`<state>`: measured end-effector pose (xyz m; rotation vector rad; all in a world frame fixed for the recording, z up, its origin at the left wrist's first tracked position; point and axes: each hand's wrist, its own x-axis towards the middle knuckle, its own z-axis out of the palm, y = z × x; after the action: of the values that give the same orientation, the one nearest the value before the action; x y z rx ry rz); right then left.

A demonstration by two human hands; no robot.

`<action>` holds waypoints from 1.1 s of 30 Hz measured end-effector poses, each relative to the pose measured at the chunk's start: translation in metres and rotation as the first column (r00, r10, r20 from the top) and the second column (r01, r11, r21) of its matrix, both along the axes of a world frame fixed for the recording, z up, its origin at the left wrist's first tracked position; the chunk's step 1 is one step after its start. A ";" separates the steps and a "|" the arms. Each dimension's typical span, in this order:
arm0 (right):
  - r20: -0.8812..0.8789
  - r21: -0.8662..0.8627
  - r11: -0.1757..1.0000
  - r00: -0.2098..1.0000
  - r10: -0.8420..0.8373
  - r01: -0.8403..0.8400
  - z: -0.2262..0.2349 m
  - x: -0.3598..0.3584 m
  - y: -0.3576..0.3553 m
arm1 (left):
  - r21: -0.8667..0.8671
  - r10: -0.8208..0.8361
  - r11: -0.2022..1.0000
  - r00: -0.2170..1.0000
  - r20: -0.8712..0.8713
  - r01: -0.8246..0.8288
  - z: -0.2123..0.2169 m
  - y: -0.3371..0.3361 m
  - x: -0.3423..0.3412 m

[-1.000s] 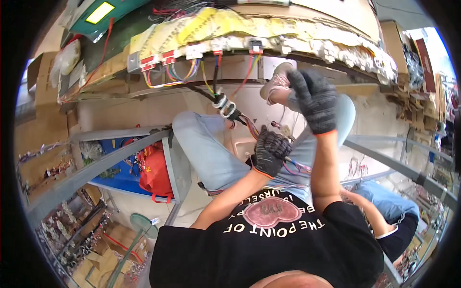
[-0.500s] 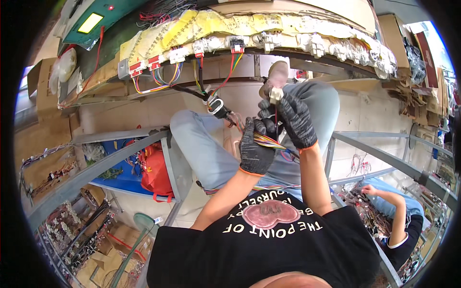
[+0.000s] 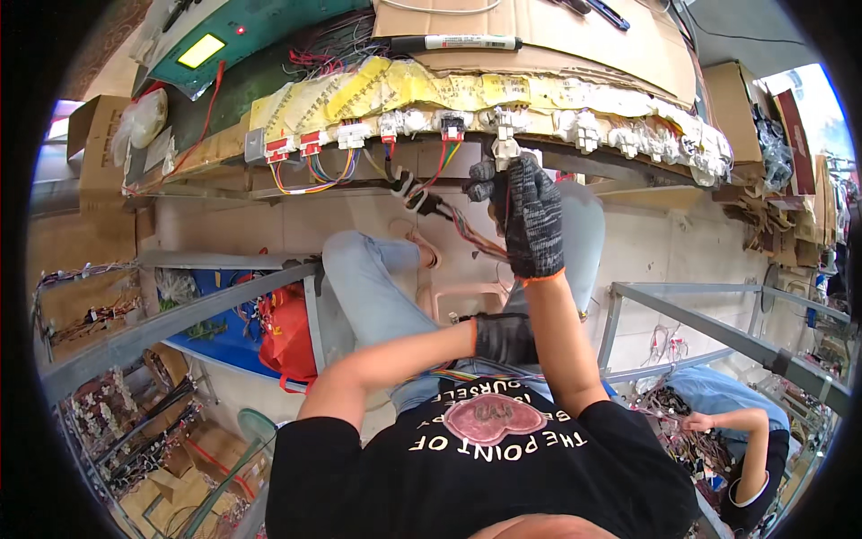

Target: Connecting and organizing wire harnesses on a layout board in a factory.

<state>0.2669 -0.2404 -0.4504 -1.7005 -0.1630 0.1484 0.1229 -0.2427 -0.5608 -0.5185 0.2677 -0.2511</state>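
My right hand (image 3: 533, 216), in a dark grey knit glove, pinches a white plug connector (image 3: 505, 154) at the bench's front edge. The connector touches, or nearly touches, a white socket (image 3: 503, 124) in the row there; how far it is in cannot be told. Dark wires run down from it past my palm. A multicoloured wire bundle (image 3: 476, 237) stretches from the plugged connectors to behind my right wrist. My left hand (image 3: 503, 339), also gloved, is low near my lap, its fingers hidden behind my right forearm.
Red-and-white connectors (image 3: 281, 149) and a black connector (image 3: 452, 127) sit plugged along the taped strip (image 3: 386, 85). A green tester (image 3: 193, 54) with a lit display stands back left. A marker (image 3: 456, 42) lies behind the strip. Metal frames (image 3: 682, 334) flank me; another person's hand (image 3: 698, 421) is at right.
My right hand has carried the white connector up to the socket row. My left hand has left the wire bundle and dropped toward my lap. The bench sits lower in view.
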 end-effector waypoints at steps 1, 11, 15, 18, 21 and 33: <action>-0.214 0.382 0.917 0.976 -0.030 0.112 0.007 -0.002 0.006 | -0.012 0.020 1.000 0.999 0.027 -0.019 0.008 -0.004 0.004; 0.348 -0.441 0.887 0.937 0.031 0.135 0.065 -0.043 -0.054 | -0.100 0.170 0.984 0.960 0.222 -0.151 0.068 -0.063 0.062; -0.363 0.011 0.819 0.761 0.538 -0.574 0.050 -0.121 -0.125 | -0.710 -0.760 -0.333 0.622 -0.186 -0.620 0.150 0.000 0.086; -0.507 0.723 0.634 0.835 0.215 0.276 0.015 -0.136 -0.144 | -0.161 -0.928 -0.303 0.329 -0.172 -0.939 0.163 0.064 0.067; -0.070 0.211 0.976 0.995 0.073 -0.056 -0.012 -0.161 -0.130 | 0.052 -0.938 -0.124 0.100 -0.332 -0.991 0.161 0.088 0.055; 0.042 -0.853 0.523 0.997 0.064 0.003 -0.045 -0.152 -0.162 | 0.684 -0.845 -0.499 0.475 -0.247 -0.533 0.124 0.036 0.113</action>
<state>0.1149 -0.4019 -0.4957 -2.7221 -0.1847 0.2185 0.2362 -0.2067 -0.4372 1.9409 -0.4656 -0.7536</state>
